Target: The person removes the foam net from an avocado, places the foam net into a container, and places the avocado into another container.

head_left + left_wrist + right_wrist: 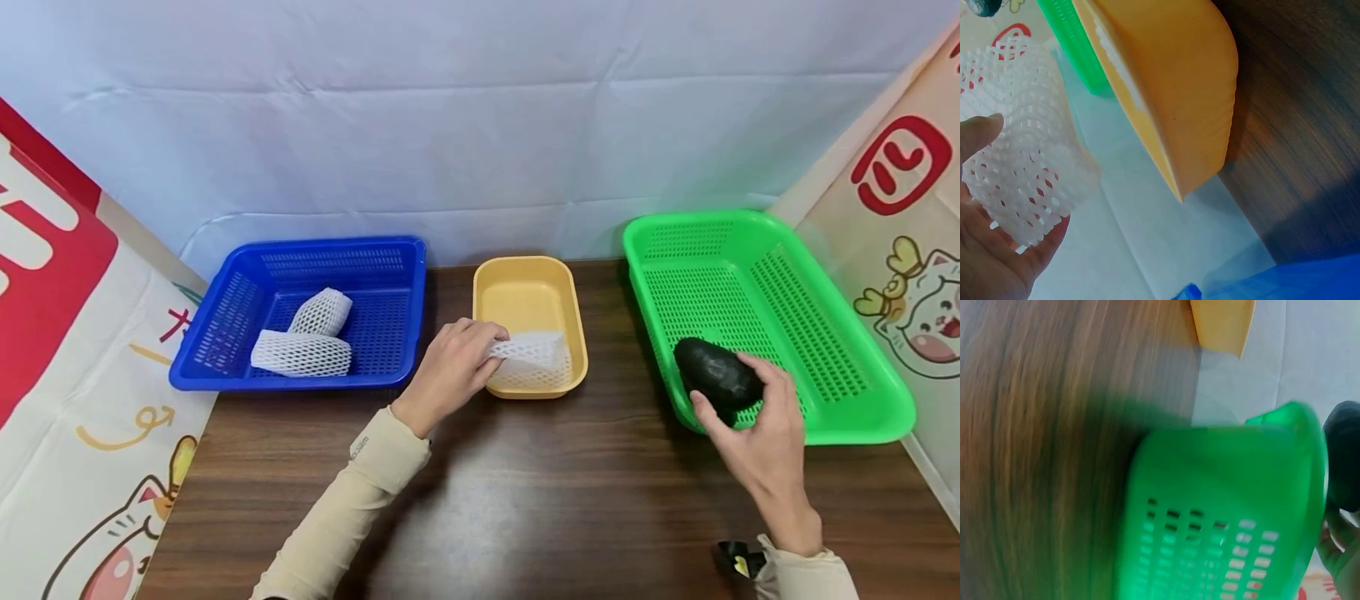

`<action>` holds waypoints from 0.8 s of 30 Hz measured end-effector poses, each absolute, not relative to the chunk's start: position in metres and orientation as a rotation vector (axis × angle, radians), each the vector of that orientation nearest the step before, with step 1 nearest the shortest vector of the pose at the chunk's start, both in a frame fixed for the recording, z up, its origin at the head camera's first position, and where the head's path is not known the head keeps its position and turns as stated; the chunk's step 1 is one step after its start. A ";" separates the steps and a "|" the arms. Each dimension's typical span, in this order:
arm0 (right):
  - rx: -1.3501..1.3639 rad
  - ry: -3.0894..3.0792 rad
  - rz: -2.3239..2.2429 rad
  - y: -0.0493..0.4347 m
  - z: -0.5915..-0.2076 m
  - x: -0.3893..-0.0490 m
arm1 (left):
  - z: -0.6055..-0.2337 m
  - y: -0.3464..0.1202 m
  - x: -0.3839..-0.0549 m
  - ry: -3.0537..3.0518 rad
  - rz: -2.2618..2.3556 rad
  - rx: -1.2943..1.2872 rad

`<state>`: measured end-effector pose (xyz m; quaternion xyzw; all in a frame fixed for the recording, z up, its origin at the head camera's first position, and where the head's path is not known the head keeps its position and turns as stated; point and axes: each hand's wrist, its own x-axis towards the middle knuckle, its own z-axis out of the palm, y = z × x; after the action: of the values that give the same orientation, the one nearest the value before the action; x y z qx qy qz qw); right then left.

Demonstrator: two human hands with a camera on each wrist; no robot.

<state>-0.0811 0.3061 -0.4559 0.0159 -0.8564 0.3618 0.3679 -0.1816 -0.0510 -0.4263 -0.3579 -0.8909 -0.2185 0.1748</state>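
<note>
My left hand (453, 367) pinches a white foam net sleeve (531, 350) over the yellow bin (579, 333); the left wrist view shows the thumb on the mesh (1035, 144). Another strip of white foam (1119, 65) shows inside the bin's rim. On the right, my right hand (772, 425) grips a dark avocado (716, 375) between thumb and fingers, over the near left part of the green basket (757, 300). In the right wrist view, the basket wall (1222, 462) stands beside the avocado (1342, 456), and much of that hand is out of frame.
A blue basket (375, 385) at the left holds two pieces in white foam nets, one (322, 312) behind the other (300, 354). All three containers stand along the back of the wooden table (525, 500). A pale cloth (450, 150) hangs behind, with printed panels at both sides.
</note>
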 end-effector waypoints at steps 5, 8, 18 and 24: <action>-0.240 -2.323 0.864 0.316 -0.452 -0.075 | -0.432 -0.046 -0.188 -2.523 -0.591 -0.981; -0.350 -2.360 0.836 0.322 -0.450 -0.075 | -0.436 -0.043 -0.193 -2.531 -0.584 -0.962; -0.638 -2.503 0.843 0.340 -0.455 -0.075 | -0.448 -0.031 -0.207 -2.519 -0.518 -0.928; -0.695 -2.538 0.864 0.342 -0.457 -0.076 | -0.445 -0.023 -0.213 -2.450 -0.447 -0.823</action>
<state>-0.0760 0.3416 -0.4573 -0.2465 -0.9006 0.3066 0.1848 -0.2130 -0.0233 -0.4455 -0.3034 -0.9029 -0.1646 0.2562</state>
